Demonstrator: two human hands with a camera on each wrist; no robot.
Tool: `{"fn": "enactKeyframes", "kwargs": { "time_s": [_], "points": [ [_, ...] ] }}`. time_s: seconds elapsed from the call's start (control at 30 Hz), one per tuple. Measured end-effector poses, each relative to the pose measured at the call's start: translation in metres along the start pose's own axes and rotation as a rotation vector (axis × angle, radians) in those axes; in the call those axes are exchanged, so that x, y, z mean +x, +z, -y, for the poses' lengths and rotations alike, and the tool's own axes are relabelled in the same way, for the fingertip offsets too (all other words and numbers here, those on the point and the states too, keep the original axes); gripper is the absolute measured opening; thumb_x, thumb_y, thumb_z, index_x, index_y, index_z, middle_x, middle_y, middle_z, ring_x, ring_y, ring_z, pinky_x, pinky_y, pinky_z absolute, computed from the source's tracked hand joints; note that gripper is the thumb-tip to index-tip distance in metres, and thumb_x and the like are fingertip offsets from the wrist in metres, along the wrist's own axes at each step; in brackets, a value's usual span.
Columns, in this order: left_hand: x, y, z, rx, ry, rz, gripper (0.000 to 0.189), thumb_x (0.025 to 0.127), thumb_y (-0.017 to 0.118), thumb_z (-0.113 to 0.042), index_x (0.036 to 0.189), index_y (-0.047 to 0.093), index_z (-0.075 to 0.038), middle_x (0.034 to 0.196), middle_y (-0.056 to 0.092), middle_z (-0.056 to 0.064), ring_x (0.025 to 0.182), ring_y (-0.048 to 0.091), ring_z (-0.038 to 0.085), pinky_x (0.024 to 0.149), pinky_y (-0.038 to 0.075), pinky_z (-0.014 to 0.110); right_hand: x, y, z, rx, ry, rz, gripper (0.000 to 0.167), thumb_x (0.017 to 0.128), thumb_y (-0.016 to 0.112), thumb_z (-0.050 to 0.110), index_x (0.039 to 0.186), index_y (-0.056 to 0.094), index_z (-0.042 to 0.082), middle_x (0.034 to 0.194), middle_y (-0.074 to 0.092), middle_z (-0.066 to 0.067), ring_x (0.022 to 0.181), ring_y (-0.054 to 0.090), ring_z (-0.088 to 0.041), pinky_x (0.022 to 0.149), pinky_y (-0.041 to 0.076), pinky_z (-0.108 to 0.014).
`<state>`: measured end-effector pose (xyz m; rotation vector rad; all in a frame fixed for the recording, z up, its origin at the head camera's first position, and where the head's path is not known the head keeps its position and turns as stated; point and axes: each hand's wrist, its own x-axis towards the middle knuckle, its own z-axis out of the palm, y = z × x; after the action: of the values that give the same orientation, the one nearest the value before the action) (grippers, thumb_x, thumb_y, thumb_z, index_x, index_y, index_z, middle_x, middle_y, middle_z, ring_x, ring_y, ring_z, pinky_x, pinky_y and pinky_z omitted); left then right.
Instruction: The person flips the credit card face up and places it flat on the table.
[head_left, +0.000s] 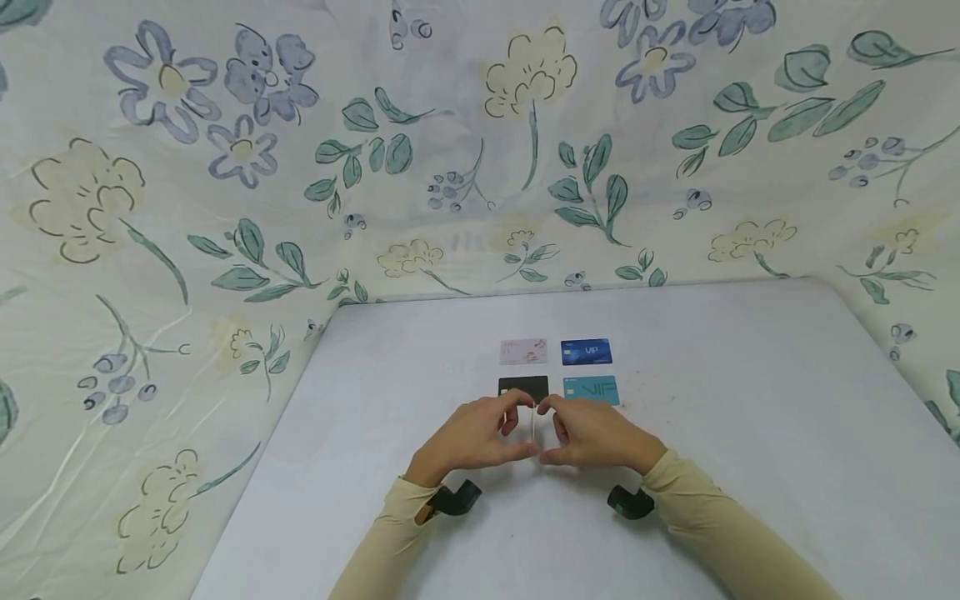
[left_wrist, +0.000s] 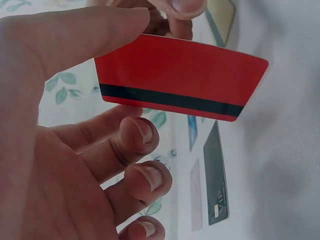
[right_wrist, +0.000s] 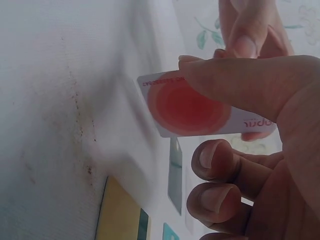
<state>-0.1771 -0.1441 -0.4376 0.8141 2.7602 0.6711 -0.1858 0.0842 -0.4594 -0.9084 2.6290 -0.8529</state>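
A bank-style card (head_left: 533,425) stands edge-on between the two hands in the head view. In the left wrist view its red face (left_wrist: 180,75) carries a black stripe. The right wrist view shows its pale face with a red circle (right_wrist: 190,107). My left hand (head_left: 480,433) pinches it by thumb and index finger. Opposite, my right hand (head_left: 600,432) holds it likewise, thumb on the near edge and index finger at the far edge. The remaining fingers of both hands curl loosely beside it.
Beyond the hands lie a black card (head_left: 525,387), a teal card (head_left: 588,390), a pink card (head_left: 522,352) and a blue card (head_left: 587,352) on the white table (head_left: 337,467). A yellow card (right_wrist: 117,212) shows in the right wrist view. Floral cloth (head_left: 450,100) hangs behind.
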Motion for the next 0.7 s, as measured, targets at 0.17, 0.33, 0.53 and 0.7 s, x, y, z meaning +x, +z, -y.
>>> {"fn": "enactKeyframes", "kwargs": {
  "time_s": [0.17,0.33,0.53,0.7],
  "points": [
    [-0.0005,-0.0015,-0.0009,-0.027,0.015,-0.004,0.056,0.087,0.076,-0.047,0.132,0.059,-0.019,0.083,0.057,-0.007,0.071,0.048,0.005,0.062,0.036,0.022,0.0003,0.0026,-0.0008,0.006,-0.014,-0.003,0.064,0.081,0.087,0.040,0.128,0.059,0.006,0.067,0.052,0.011,0.059,0.046,-0.003,0.055,0.035,-0.021],
    [0.0000,-0.0004,-0.0015,-0.053,0.010,-0.003,0.055,0.088,0.076,-0.045,0.132,0.058,-0.018,0.084,0.059,-0.005,0.072,0.048,0.005,0.063,0.037,0.022,0.0012,0.0066,-0.0023,-0.002,-0.012,-0.017,0.064,0.081,0.087,0.042,0.127,0.059,0.008,0.067,0.052,0.012,0.058,0.047,-0.002,0.054,0.036,-0.021],
    [0.0000,0.0001,-0.0020,-0.068,0.010,-0.014,0.055,0.088,0.076,-0.047,0.133,0.057,-0.021,0.083,0.058,-0.006,0.073,0.049,0.005,0.064,0.037,0.021,0.0024,0.0100,-0.0028,-0.008,0.004,-0.024,0.064,0.080,0.087,0.044,0.127,0.060,0.010,0.068,0.052,0.012,0.059,0.046,-0.002,0.054,0.034,-0.021],
    [0.0001,-0.0013,-0.0031,-0.091,0.010,-0.017,0.056,0.088,0.076,-0.048,0.133,0.057,-0.021,0.086,0.062,0.001,0.074,0.049,0.006,0.064,0.037,0.022,0.0025,0.0098,-0.0012,-0.008,0.016,-0.027,0.063,0.079,0.087,0.044,0.125,0.060,0.010,0.069,0.052,0.011,0.059,0.046,-0.003,0.054,0.032,-0.021]
  ]
}}
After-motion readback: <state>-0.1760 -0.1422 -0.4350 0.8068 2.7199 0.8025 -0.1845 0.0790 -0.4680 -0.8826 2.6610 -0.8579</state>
